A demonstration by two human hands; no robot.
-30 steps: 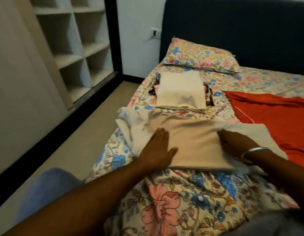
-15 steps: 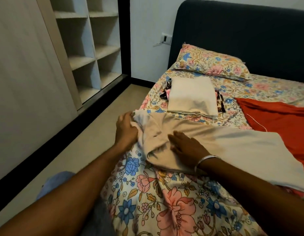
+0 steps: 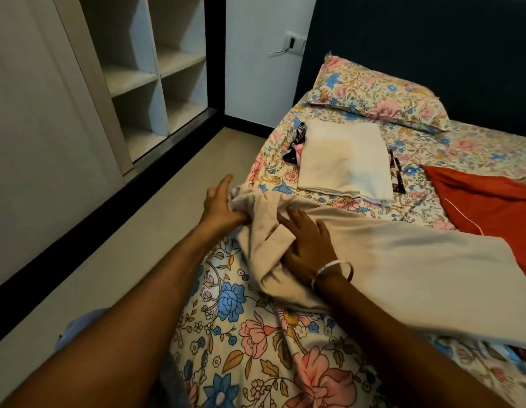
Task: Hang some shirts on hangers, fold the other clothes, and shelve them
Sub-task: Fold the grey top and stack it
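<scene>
mid-fold: the beige garment (image 3: 373,260) lies on the bed (image 3: 255,348), left hand (image 3: 219,206) gripping its bunched end, right hand (image 3: 307,245) pressing flat, fingers spread. beyond it one folded white cloth (image 3: 344,160) (shelves (image 3: 155,75) bare); red garment (image 3: 491,201) unfolded.

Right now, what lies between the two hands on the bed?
In the head view, a bunched fold of the beige garment lies between the left hand and the right hand.

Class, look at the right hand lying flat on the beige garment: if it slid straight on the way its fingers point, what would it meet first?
The right hand points up-left across the beige garment; it would probably first meet the bunched fabric gripped by the left hand.
</scene>
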